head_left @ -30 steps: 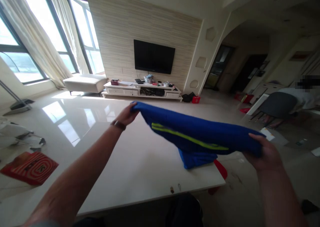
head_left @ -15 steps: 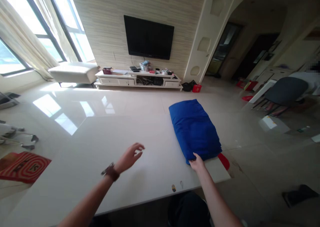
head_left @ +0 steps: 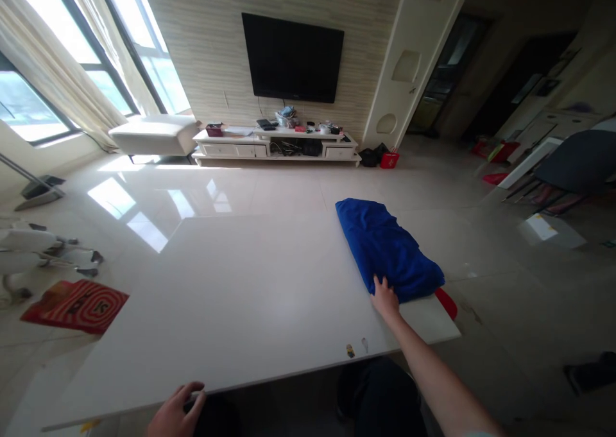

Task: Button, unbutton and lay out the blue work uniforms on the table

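A folded blue garment (head_left: 387, 248) lies near the right end of the white table (head_left: 250, 308). My right hand (head_left: 385, 298) rests against the garment's near edge, fingers pressed on the cloth. My left hand (head_left: 176, 413) is down at the table's near edge, fingers curled loosely over the rim, holding nothing that I can see.
A red object (head_left: 447, 302) pokes out beyond the table's right corner. Two small bits (head_left: 356, 348) lie near the front edge. A red bag (head_left: 77, 305) sits on the floor at left. A TV stand (head_left: 276, 149) and a grey chair (head_left: 572, 167) stand farther off.
The blue garment was held up in both hands, then laid folded on the table. My left hand has since dropped back to the near table edge; my right hand stays at the garment.
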`<state>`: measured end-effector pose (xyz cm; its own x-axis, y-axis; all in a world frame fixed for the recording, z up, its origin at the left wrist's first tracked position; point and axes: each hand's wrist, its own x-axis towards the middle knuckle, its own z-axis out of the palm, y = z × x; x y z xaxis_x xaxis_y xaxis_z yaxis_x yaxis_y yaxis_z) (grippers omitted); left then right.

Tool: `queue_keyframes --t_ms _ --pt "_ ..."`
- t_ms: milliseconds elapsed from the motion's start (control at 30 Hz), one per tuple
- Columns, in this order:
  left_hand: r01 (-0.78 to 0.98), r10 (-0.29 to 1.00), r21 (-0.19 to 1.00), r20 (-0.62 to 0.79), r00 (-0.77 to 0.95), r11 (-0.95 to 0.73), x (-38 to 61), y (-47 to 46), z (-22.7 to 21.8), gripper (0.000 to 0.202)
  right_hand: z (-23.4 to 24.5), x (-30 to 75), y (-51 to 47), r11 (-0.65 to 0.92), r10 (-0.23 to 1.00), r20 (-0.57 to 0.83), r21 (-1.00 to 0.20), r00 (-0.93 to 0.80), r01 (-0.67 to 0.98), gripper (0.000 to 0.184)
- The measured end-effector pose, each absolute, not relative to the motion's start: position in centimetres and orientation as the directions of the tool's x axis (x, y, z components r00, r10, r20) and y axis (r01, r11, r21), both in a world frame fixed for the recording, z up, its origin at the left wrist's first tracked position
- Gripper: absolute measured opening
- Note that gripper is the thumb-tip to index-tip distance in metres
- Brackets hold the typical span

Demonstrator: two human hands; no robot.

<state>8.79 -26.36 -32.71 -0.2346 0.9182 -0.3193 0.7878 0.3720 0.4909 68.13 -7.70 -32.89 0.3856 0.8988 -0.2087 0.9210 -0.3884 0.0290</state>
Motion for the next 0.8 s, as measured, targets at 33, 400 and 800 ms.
queue_keyframes --t_ms 33,400,800 --pt "0.785 0.914 0.489 -0.328 -0.238 0.380 9.3 -26.0 -32.2 0.043 -32.9 68.2 -7.4 -0.360 0.912 -0.191 0.046 0.362 0.932 0.068" --pt "0.808 0.905 0.454 -0.366 -0.216 0.376 11.3 -25.3 -29.2 0.031 -32.4 58.2 -6.5 -0.193 0.961 -0.206 -0.011 0.187 0.981 0.056" --pt "0.845 0.906 0.416 -0.388 -0.169 0.336 12.0 -25.2 -28.2 0.033 -31.6 32.0 -17.7 0.036 0.929 -0.351 -0.224 -0.115 0.974 0.081"
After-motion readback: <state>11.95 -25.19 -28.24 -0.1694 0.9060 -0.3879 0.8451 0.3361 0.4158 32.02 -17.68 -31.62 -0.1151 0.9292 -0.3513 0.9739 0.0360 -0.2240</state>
